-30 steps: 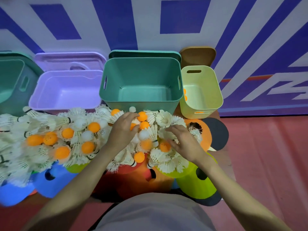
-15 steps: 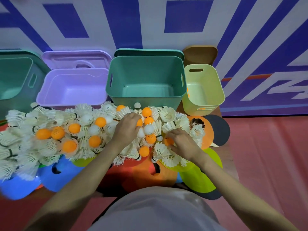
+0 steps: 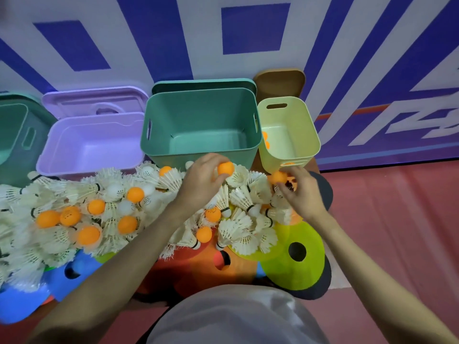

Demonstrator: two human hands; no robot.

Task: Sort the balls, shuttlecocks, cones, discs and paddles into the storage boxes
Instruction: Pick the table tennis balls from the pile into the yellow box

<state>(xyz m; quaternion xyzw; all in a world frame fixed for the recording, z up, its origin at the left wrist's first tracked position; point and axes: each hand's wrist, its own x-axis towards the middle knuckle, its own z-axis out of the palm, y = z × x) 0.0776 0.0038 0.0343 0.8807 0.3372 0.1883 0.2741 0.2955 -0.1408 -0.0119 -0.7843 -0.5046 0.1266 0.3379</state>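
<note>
Blue-and-white patterned wall across the top of the frame, red floor at right; against the wall we have a row of open storage boxes: purple box (image 3: 89, 142), big teal box (image 3: 201, 125) at centre, small yellow-green box (image 3: 289, 135) to its right with a few orange balls already showing inside at its left wall. Below them the surface is buried under a heap of white shuttlecocks (image 3: 238, 219) mixed with orange and white balls, with coloured cones (image 3: 295, 252) poking out beneath at the lower edge. Our left hand (image 3: 201, 184) is raised over the heap at centre, fingers curled, pinching an orange ball (image 3: 225, 168) at the fingertips, just in front of the teal box. Our right hand (image 3: 300, 192) sits right of centre, fingers bent around a second orange ball (image 3: 278, 177), just below the yellow-green box's front wall. Risks as we judge them: a fingertip pinch on a smooth, light ball may slip, sending it back into the feathers or onto the floor; the left ball is nearer the teal box and could land in the wrong one; a forearm dragging across could scatter shuttlecocks off the surface.
</note>
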